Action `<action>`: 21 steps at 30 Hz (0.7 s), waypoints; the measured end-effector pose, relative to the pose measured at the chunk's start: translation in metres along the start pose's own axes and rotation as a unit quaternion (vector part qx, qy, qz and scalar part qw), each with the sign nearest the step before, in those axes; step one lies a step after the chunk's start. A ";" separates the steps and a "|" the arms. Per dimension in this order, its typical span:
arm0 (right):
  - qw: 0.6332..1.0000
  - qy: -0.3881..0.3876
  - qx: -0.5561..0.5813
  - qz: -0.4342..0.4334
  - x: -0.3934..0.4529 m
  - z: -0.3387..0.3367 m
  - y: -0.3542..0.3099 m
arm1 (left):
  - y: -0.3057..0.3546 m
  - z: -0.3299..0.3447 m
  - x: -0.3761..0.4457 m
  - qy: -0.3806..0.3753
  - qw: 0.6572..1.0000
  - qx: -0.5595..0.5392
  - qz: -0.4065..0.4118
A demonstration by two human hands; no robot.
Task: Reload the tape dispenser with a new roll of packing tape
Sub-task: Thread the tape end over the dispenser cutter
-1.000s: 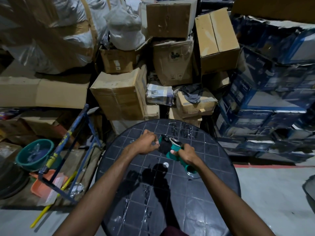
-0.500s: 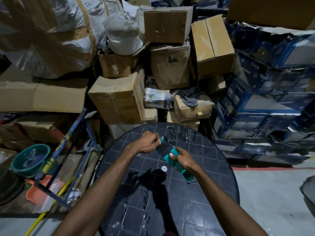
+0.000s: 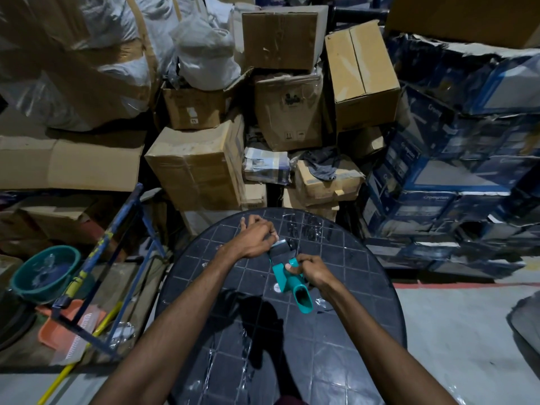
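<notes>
A green basin (image 3: pixel 43 273) sat on the floor to the left of the round black table (image 3: pixel 365 331), with something glinting inside that could not be made out. Beside it lay an orange tray (image 3: pixel 55 325) under the blue metal frame (image 3: pixel 117 238). An open cardboard box (image 3: pixel 193 109) in the stack behind held a white sack (image 3: pixel 204 54).

The teal tape dispenser (image 3: pixel 287 277) was over the middle of the table, held between both hands. The right hand (image 3: pixel 314 270) was closed around the dispenser's body just above the handle. The left hand (image 3: pixel 255 236) was curled at the dark front end, pinching something pale there; what it was could not be told.

Compared with half a second earlier, the left hand had come further over the dispenser's head, while the right hand's grip had barely changed.

The dispenser's long axis ran diagonally, its hollow handle end pointing toward the person and to the right, its head away and to the left.
</notes>
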State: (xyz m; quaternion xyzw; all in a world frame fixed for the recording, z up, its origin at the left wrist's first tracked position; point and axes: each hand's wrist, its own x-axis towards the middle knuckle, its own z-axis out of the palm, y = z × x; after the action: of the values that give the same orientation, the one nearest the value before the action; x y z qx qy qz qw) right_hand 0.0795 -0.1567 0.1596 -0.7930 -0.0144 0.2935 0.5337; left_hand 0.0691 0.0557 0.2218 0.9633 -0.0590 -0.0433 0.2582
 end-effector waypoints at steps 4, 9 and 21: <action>1.000 -0.002 0.016 -0.012 -0.001 0.000 -0.004 | 0.002 0.000 0.006 0.021 1.000 0.000 -0.011; 0.998 -0.007 0.050 -0.025 0.001 0.003 -0.008 | 0.000 0.006 0.015 0.044 0.998 0.000 -0.042; 0.989 0.020 0.099 -0.105 0.005 0.003 -0.005 | 0.014 0.063 -0.029 0.170 0.800 -0.468 -0.335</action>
State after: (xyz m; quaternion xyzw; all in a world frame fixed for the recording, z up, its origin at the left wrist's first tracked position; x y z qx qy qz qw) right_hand 0.0836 -0.1505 0.1611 -0.7361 -0.0571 0.2198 0.6377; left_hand 0.0322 0.0169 0.1761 0.6769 0.3391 0.0148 0.6531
